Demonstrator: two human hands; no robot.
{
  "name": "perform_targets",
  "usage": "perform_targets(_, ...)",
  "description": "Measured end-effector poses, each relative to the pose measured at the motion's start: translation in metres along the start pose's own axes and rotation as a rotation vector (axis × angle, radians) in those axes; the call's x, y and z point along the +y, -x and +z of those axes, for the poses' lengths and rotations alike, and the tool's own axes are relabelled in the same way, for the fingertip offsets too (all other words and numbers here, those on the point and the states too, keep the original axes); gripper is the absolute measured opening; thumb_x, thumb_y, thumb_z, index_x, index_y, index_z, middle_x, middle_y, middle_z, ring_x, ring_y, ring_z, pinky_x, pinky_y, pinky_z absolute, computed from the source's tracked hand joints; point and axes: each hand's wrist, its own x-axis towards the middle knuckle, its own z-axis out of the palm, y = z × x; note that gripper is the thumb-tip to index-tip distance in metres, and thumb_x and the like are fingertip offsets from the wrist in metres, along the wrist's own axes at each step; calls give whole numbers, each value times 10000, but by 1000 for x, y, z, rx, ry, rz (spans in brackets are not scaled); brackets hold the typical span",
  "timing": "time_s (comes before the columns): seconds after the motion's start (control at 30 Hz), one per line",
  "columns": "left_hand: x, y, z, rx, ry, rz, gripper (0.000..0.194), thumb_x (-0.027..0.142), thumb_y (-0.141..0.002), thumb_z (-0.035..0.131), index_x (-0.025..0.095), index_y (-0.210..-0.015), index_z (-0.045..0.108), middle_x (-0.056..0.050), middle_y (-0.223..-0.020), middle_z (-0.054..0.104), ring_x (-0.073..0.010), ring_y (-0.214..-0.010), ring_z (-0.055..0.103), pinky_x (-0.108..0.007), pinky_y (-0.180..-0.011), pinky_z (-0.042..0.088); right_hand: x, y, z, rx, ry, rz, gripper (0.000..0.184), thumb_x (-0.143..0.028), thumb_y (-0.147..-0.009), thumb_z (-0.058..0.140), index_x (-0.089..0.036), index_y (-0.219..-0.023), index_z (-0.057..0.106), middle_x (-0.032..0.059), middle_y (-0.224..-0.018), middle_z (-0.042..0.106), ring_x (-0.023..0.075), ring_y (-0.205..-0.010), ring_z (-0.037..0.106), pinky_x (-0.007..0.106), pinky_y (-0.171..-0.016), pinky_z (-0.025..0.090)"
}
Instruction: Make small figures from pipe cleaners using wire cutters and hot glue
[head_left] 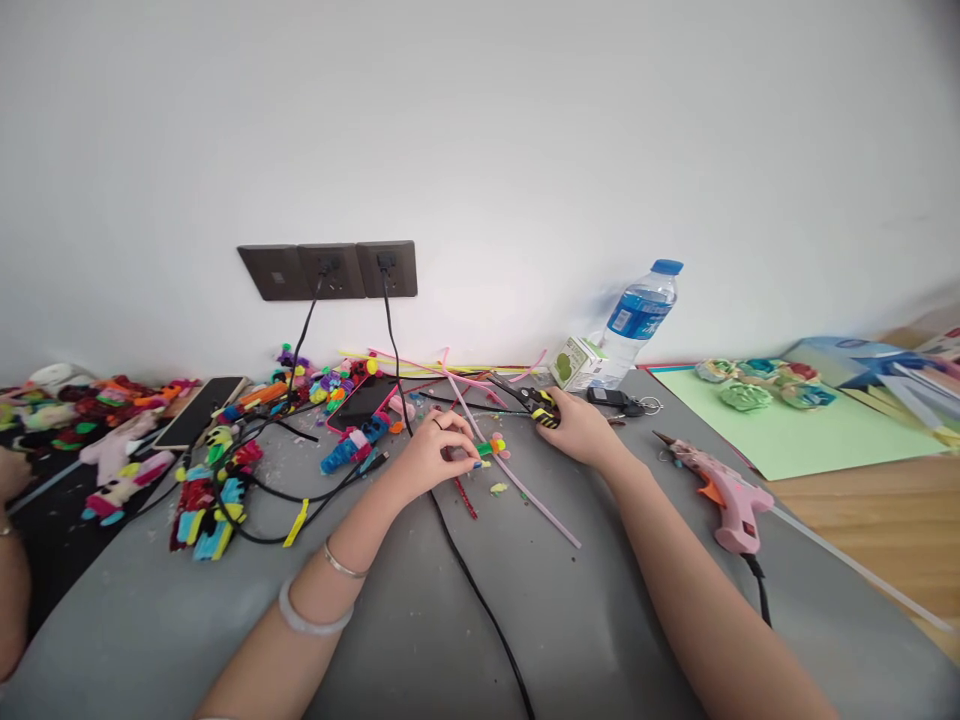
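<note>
My left hand (435,452) rests on the grey mat (570,620), fingers pinched on a small pipe-cleaner figure (491,448) of green, orange and pink. My right hand (574,425) lies a little further back and is closed round the yellow-and-black handles of a pair of cutting pliers (538,402). A long pink pipe cleaner (517,475) runs across the mat between the two hands. Small coloured offcuts lie near the figure.
A pink glue gun (724,490) lies at the right with its black cable. A water bottle (637,320), a small green carton (575,362) and keys (622,402) stand behind. Phones (364,402), cables and finished figures (214,495) crowd the left. Another person's arm (11,560) is at the far left.
</note>
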Motion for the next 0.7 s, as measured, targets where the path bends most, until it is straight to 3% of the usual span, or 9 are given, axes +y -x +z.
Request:
perform_targets(0.13,-2,1,-1,-48,-26,-20,67,235,-756,751,283,-727,787,-62,-978,661,-250,-947,571,-390,-939,387,-2,1,3,-5,16,-3,451,-284,-768,615,-131,-1191,586,172,-1071,710,337,-988,653,366,-792,440)
perform_targets(0.3,-1,4,0,-149,-20,-25,103,228,-768,744,310,-740,799,-56,-1143,675,-300,-1157,525,-424,-1020,359,-10,2,5,38,46,144,491,-402,-790,610,-122,-1192,570,198,-1138,672,380,-1032,626,422,-833,432)
perform_targets(0.57,-5,2,-5,-4,-92,-5,174,234,-862,617,265,-954,762,-79,-1121,666,-265,-1094,583,-412,-994,402,-24,6,8,51,72,269,518,-484,-796,618,-132,-1172,556,203,-1152,616,389,-1076,577,452,-873,405)
perform_targets(0.7,-6,3,-9,-38,-298,-57,187,273,-844,643,235,-1006,729,-74,-1124,653,-274,-1105,551,-435,-995,410,-34,9,10,59,129,359,527,-497,-823,580,-112,-1180,544,194,-1173,579,368,-1104,535,433,-887,379)
